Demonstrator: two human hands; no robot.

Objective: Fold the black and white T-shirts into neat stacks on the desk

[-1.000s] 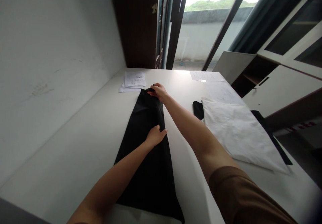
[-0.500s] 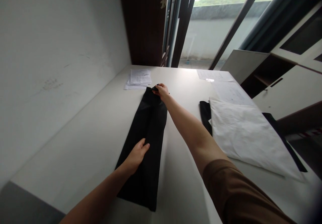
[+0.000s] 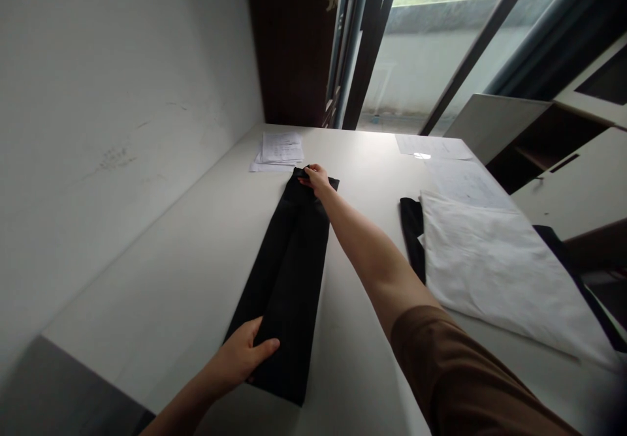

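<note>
A pair of black trousers [image 3: 289,279], folded lengthwise into a long strip, lies on the white table [image 3: 196,247] with its waist end away from me. At that far end my right hand [image 3: 316,180] is closed on the waistband, thumb and fingers pinching the cloth. Near the close end, my left hand [image 3: 242,352] is closed on the left edge of the trouser legs. Its thumb rests on top of the cloth, while most of its fingers are hidden under or behind the fabric.
A stack of papers [image 3: 281,149] lies just beyond the waistband. On the right, a white cloth [image 3: 494,260] partly covers a black garment [image 3: 411,233]. Loose sheets [image 3: 435,147] lie at the far right. A wall [image 3: 122,96] runs along the left side.
My left hand has slid down the trousers from their middle towards the near end and now grips the left edge. The right hand stays at the waistband. The view has shifted slightly.
</note>
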